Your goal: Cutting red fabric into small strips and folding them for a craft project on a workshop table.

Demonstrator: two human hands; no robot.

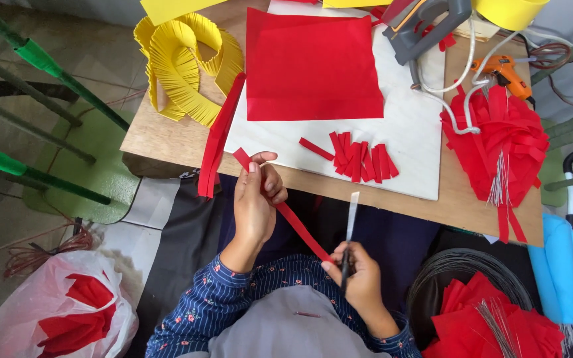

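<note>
The left hand (pixel 254 202) is pinching the upper end of a long red paper strip (pixel 286 212) at the desk (pixel 455 199) edge, while the right hand (pixel 359 275) is gripping its lower end together with a slim blade (pixel 351 222) — fingers closed on both. The strip is stretching taut between the hands, over the lap. This looks like the curling or scraping step; next the blade would need steady contact along the strip — gently, lest it tear. Cut red pieces (pixel 356 158) are lying near.

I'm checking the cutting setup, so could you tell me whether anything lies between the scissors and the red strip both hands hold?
Nothing visible does: the scissors in the right hand stand just beside the red strip, which the left hand also grips.
</note>
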